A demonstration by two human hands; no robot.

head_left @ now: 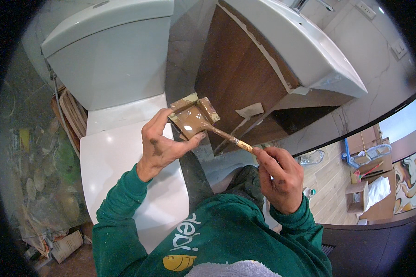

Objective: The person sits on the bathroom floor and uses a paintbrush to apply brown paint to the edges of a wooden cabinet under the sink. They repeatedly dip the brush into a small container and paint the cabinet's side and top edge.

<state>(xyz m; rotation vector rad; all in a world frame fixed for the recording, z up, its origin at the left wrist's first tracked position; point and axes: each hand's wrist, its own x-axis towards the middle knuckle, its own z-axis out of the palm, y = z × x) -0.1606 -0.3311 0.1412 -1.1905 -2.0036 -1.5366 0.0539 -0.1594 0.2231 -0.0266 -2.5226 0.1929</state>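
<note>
— What's in the left hand (159, 143)?

— A small square tile (189, 115), brown and wet on top. The fingers curl under its far edge and the thumb presses on the near corner, so it sits tilted just above the toilet lid (125, 171), near the cabinet (242, 78).

— And the right hand (279, 177)?

— It pinches the end of a brush (226, 137) between thumb and fingertips, fingers drawn close together. The handle is smeared with brown, and it slants up to the left until the head lies on the tile's wet face.

— So both hands are full?

— Yes, one closed on the tile, the other on the brush. They're apart, joined only by the brush between them.

— What's around?

— The cistern (108, 51) stands behind the lid. To the right, a white basin (305, 46) sits on the dark wood cabinet, with a patch of paler filler on its side. The sleeves (120, 217) are green. Crumpled paper and litter (46, 184) lie on the floor to the left.
</note>
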